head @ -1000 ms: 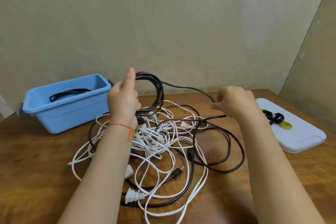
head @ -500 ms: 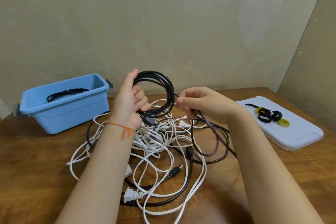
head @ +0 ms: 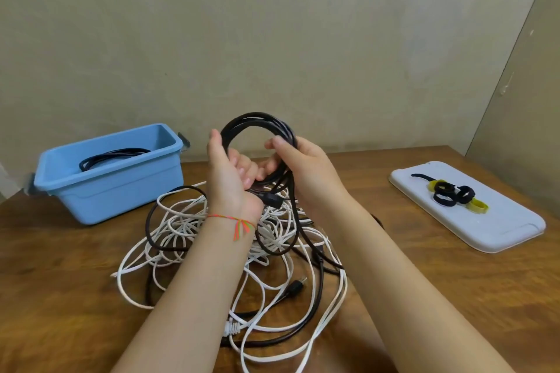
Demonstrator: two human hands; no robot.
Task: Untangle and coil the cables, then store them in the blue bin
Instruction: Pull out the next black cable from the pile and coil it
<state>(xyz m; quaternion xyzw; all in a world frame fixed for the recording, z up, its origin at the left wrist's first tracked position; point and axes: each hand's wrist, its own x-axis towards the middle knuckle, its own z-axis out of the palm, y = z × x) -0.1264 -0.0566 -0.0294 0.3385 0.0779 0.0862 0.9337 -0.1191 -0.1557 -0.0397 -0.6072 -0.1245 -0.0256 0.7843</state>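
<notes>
A black cable coil (head: 257,121) stands upright in the air above the table. My left hand (head: 227,175) grips its lower left side, thumb up along the loop. My right hand (head: 300,166) holds the coil's right side, fingers curled round the strands. The loose end of this black cable drops into a tangle of white and black cables (head: 236,251) on the wooden table. The blue bin (head: 121,188) sits at the back left with one coiled black cable (head: 112,156) inside.
A white lid (head: 500,221) lies at the right with several black and yellow strap ties (head: 454,195) on it. A wall runs right behind the table. Bare wood shows between the tangle and the lid.
My right hand came in from the right and laid another turn of black cable on the coil; it now holds the coil's right side. The slack on the table has shortened.
</notes>
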